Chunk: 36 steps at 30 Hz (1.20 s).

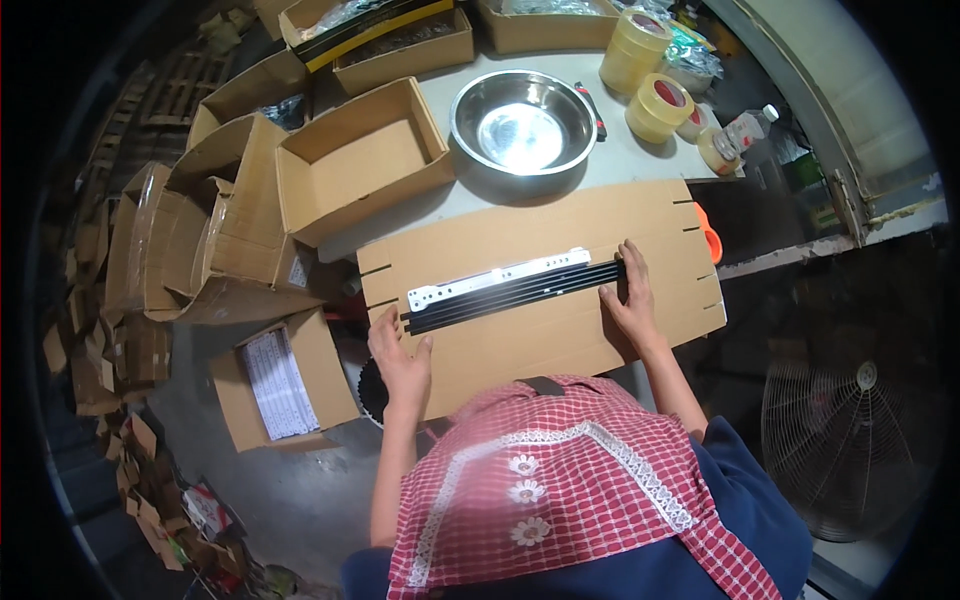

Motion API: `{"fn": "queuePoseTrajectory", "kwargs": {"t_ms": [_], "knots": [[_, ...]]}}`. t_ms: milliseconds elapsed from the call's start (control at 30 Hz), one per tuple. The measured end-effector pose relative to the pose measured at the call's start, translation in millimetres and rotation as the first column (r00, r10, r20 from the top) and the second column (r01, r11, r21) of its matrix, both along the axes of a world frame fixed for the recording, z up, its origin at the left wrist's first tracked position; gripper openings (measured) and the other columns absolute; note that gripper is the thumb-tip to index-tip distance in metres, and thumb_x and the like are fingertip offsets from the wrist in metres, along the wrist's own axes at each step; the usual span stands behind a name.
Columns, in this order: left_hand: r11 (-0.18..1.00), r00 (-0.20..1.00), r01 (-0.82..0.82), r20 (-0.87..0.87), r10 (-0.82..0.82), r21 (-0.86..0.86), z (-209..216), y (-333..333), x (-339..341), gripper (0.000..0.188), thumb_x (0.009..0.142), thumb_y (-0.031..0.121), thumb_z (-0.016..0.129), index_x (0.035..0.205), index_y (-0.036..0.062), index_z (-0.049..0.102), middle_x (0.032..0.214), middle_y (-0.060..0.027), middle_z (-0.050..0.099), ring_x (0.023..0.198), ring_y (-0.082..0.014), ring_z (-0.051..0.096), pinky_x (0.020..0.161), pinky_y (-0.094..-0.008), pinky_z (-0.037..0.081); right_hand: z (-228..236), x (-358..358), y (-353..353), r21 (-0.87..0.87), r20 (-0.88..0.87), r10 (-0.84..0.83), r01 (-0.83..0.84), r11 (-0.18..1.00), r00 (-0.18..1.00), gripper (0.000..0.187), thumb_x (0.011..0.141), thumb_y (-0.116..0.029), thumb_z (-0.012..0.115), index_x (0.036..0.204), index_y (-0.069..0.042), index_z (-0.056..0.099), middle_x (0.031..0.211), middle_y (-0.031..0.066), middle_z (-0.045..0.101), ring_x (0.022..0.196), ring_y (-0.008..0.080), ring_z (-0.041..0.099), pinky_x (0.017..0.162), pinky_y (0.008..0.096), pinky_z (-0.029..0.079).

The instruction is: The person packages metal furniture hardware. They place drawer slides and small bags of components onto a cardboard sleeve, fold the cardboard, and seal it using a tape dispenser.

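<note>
A white drawer slide rail (500,278) with small holes lies lengthwise on a flat cardboard sheet (520,345). Against its near side sit several black rails (510,300), laid parallel in a bundle. My left hand (402,365) is at the bundle's left end, thumb and fingers apart, fingertips close to the rail ends. At the other end, my right hand (632,300) has its fingers stretched out past the rail tips and its thumb on the near side. Both hands look open around the ends; whether they press on the rails I cannot tell.
Behind the sheet stand a steel basin (524,122), a red-and-black cutter (593,110), tape rolls (660,107) and a plastic bottle (742,135). An open cardboard box (365,155) is at the back left. A lower box (280,385) holds white long pieces. A fan (865,440) stands right.
</note>
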State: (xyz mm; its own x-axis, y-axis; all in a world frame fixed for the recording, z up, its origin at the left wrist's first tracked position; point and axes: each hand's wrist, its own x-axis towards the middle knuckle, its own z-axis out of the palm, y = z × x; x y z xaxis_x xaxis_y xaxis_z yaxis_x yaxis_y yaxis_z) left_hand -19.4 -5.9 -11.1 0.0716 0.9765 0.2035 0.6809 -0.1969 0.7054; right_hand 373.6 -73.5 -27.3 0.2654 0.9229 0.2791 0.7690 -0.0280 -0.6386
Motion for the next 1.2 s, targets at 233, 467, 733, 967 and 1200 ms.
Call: {"fn": "queuePoseTrajectory", "kwargs": {"t_ms": [233, 467, 733, 967, 1200], "knots": [[0.993, 0.987, -0.079, 0.136, 0.09, -0.083, -7.3, 6.8, 4.7, 0.065, 0.077, 0.006, 0.079, 0.136, 0.0027, 0.052, 0.127, -0.0162, 0.054, 0.113, -0.0288, 0.055, 0.099, -0.0381, 0.048, 7.0, -7.9, 5.6, 0.012, 0.142, 0.066, -0.068, 0.998, 0.988, 0.079, 0.079, -0.019, 0.072, 0.148, 0.0, 0.04, 0.15, 0.0242, 0.042, 0.142, 0.0448, 0.036, 0.121, 0.0541, 0.023], [0.999, 0.998, -0.043, -0.051, 0.043, 0.007, -9.3, 2.7, 10.6, 0.06, 0.087, 0.009, 0.069, 0.143, 0.0039, 0.049, 0.138, -0.018, 0.053, 0.123, -0.0366, 0.048, 0.107, -0.0452, 0.04, 19.1, -49.7, 16.3, -0.06, 0.136, 0.244, -0.237, 0.97, 0.96, 0.071, 0.086, -0.017, 0.069, 0.151, -0.01, 0.043, 0.156, 0.0302, 0.031, 0.143, 0.0489, 0.034, 0.119, 0.0593, 0.025], [0.993, 0.996, -0.035, -0.083, 0.045, 0.115, -19.3, -11.0, 4.9, 0.063, 0.086, 0.004, 0.067, 0.145, 0.0047, 0.047, 0.133, -0.0186, 0.056, 0.122, -0.0387, 0.05, 0.105, -0.0473, 0.04, 10.2, -64.2, 8.2, 0.042, 0.094, 0.246, -0.251, 0.967, 0.965, 0.057, 0.086, -0.006, 0.067, 0.143, -0.008, 0.055, 0.155, 0.027, 0.037, 0.139, 0.0472, 0.04, 0.117, 0.0551, 0.031], [0.997, 0.996, -0.074, 0.042, 0.073, 0.015, -14.7, -11.8, 14.1, 0.064, 0.088, 0.005, 0.065, 0.148, 0.0051, 0.044, 0.132, -0.0189, 0.057, 0.121, -0.04, 0.051, 0.104, -0.0482, 0.041, 9.2, -63.1, 8.5, 0.072, 0.111, 0.225, -0.234, 0.97, 0.968, 0.055, 0.086, -0.001, 0.066, 0.14, -0.008, 0.057, 0.154, 0.0263, 0.039, 0.137, 0.0469, 0.043, 0.116, 0.0543, 0.033], [0.986, 0.983, -0.067, -0.156, 0.091, 0.155, -14.6, -15.6, 13.1, 0.06, 0.092, 0.01, 0.061, 0.148, 0.0012, 0.042, 0.146, -0.0235, 0.046, 0.129, -0.0454, 0.043, 0.109, -0.0532, 0.034, 30.4, -26.0, -5.2, 0.012, 0.234, 0.041, -0.045, 0.999, 0.971, 0.07, 0.081, -0.016, 0.068, 0.147, -0.004, 0.045, 0.155, 0.0259, 0.036, 0.145, 0.0427, 0.033, 0.119, 0.0662, 0.01]]}}
